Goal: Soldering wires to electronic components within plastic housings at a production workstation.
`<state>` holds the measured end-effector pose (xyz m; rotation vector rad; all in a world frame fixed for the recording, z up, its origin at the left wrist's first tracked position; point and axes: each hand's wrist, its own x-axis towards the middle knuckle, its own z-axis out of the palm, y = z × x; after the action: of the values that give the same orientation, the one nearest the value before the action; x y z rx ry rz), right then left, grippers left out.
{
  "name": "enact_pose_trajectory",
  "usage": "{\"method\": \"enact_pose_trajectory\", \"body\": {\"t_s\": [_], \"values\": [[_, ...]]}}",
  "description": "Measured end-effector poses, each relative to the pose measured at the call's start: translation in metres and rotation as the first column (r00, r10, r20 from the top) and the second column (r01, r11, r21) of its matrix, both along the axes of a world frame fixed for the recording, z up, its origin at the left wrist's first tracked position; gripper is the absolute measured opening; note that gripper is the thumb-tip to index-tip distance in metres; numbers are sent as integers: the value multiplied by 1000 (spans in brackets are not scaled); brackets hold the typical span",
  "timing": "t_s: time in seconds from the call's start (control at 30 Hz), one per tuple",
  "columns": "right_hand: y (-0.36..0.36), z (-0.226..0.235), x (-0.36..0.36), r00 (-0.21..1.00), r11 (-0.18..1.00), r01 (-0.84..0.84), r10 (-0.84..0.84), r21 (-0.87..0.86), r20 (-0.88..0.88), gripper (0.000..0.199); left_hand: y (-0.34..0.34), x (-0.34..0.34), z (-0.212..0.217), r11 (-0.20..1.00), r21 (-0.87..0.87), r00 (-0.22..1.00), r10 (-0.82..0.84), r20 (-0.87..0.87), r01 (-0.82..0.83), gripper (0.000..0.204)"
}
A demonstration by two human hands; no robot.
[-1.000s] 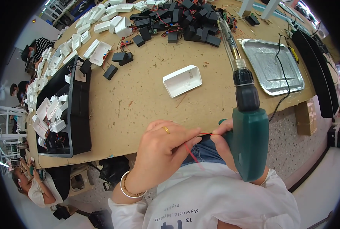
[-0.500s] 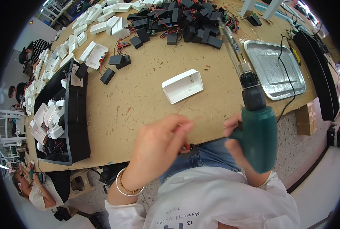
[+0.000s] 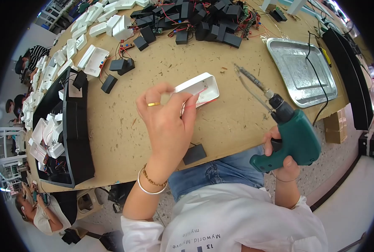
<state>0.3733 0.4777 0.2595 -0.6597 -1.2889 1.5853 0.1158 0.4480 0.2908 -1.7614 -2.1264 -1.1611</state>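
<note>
My left hand [image 3: 166, 122] reaches forward over the chipboard table [image 3: 124, 138]. Its fingertips grip the near left end of an open white plastic housing [image 3: 201, 86], and a thin red wire [image 3: 203, 104] runs under them. A small black module [image 3: 194, 154] lies on the table's near edge by my wrist. My right hand [image 3: 281, 161] is closed on the grip of a green electric screwdriver [image 3: 296, 140], held above the table edge to the right of the housing. Its long bit [image 3: 250, 80] points up and left, apart from the housing.
A metal tray [image 3: 300, 71] lies at the right with a black cable across it. Black modules with red wires [image 3: 203, 25] are heaped at the far side, with white housings [image 3: 90, 29] at far left. A black bin [image 3: 75, 134] holds white parts. Other people sit at the left.
My left hand rose from my lap to the white housing and took hold of it. The black module now lies on the table edge. The screwdriver swung right and tilted.
</note>
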Motion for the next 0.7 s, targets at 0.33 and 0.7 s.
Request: {"method": "enact_pose_trajectory", "body": {"t_s": [0.33, 0.7], "values": [[-14, -13, 11, 974, 997, -10, 29, -83, 227, 75, 15, 7, -31, 996, -55, 959, -56, 279, 74, 6], [2, -12, 12, 866, 953, -135, -20, 272, 500, 43, 21, 3, -37, 995, -50, 974, -72, 217, 84, 11]]}}
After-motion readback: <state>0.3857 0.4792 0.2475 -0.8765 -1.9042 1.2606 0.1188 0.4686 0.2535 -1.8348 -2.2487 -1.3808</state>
